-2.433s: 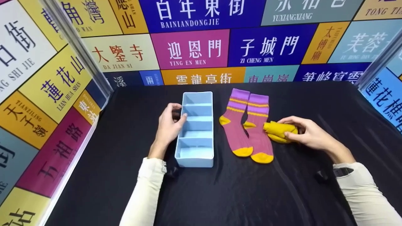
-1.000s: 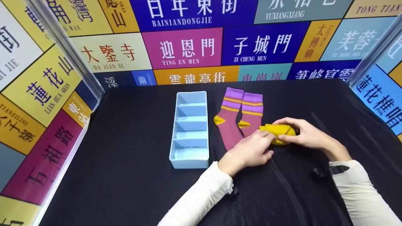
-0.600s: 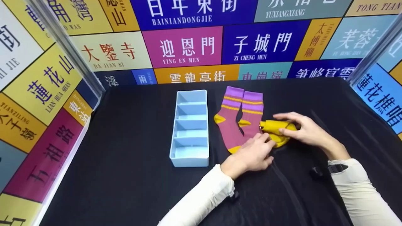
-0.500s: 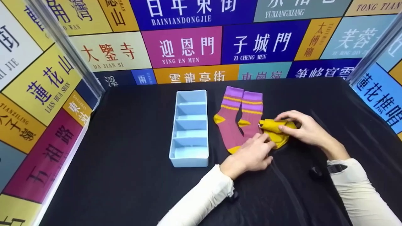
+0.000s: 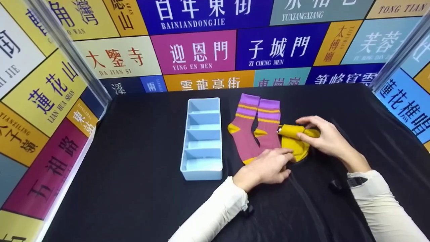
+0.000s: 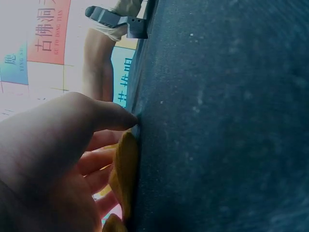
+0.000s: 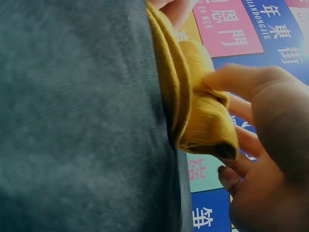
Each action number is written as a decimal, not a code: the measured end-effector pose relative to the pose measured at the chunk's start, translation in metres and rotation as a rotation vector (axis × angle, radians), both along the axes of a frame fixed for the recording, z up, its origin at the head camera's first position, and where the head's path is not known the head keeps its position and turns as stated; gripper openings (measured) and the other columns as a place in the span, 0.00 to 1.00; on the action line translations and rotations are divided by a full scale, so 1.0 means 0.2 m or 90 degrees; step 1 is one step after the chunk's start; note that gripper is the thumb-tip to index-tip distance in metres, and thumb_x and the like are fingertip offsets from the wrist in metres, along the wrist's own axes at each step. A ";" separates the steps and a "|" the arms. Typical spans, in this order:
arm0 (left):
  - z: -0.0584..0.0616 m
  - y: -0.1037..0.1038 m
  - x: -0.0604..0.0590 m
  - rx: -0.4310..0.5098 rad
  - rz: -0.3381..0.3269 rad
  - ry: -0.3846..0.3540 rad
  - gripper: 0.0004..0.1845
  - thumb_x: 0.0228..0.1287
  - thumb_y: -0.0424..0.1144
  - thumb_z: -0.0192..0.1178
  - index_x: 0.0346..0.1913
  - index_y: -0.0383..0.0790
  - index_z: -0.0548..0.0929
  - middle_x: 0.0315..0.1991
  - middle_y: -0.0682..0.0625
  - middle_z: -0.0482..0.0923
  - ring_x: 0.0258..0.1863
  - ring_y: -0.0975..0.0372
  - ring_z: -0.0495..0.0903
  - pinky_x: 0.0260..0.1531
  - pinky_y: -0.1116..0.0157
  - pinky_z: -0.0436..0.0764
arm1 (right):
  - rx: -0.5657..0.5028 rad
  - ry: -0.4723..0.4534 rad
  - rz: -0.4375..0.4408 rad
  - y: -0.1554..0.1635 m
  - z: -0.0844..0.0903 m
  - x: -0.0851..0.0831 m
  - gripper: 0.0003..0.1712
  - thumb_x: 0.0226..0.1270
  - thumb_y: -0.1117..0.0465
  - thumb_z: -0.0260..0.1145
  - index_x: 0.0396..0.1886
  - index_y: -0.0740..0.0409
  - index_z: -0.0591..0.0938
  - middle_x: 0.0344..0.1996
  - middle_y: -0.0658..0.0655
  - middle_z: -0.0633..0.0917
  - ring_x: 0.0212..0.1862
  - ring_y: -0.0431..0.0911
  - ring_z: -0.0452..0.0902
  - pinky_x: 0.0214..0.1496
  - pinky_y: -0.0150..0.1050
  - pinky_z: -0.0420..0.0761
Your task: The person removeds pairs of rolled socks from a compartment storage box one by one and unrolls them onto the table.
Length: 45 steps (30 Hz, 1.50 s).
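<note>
Your right hand (image 5: 327, 137) pinches the rolled end of a yellow sock (image 5: 295, 141) on the black counter (image 5: 134, 195), thumb and fingers clamped on the fold. Your left hand (image 5: 265, 168), fingers relaxed, presses the sock's near edge at 6 o'clock. Purple socks (image 5: 257, 129) lie touching it at 9 o'clock, with a blue divided tray (image 5: 201, 171) farther that way.

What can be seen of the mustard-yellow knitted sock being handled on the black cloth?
The mustard-yellow knitted sock is plain, soft fabric, partly folded or rolled into a thick bundle at its upper end, with a flatter rounded part lying toward the person. It rests on the black cloth, right beside the purple striped socks. The right hand pinches the rolled end between thumb and fingers; the left hand touches its near edge with its fingertips. The right wrist view shows several stacked folds.
</note>
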<state>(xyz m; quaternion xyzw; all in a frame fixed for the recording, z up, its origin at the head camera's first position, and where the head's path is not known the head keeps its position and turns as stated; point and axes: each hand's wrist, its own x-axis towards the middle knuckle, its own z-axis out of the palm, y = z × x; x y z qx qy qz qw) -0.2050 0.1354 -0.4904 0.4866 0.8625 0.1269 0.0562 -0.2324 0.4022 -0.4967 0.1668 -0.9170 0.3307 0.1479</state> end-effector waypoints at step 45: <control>0.01 0.02 0.03 0.049 -0.010 0.048 0.21 0.74 0.39 0.68 0.68 0.51 0.86 0.62 0.58 0.88 0.60 0.64 0.85 0.66 0.71 0.80 | 0.136 -0.031 -0.147 -0.03 0.00 -0.11 0.20 0.74 0.46 0.74 0.58 0.51 0.85 0.45 0.59 0.90 0.40 0.56 0.81 0.45 0.53 0.77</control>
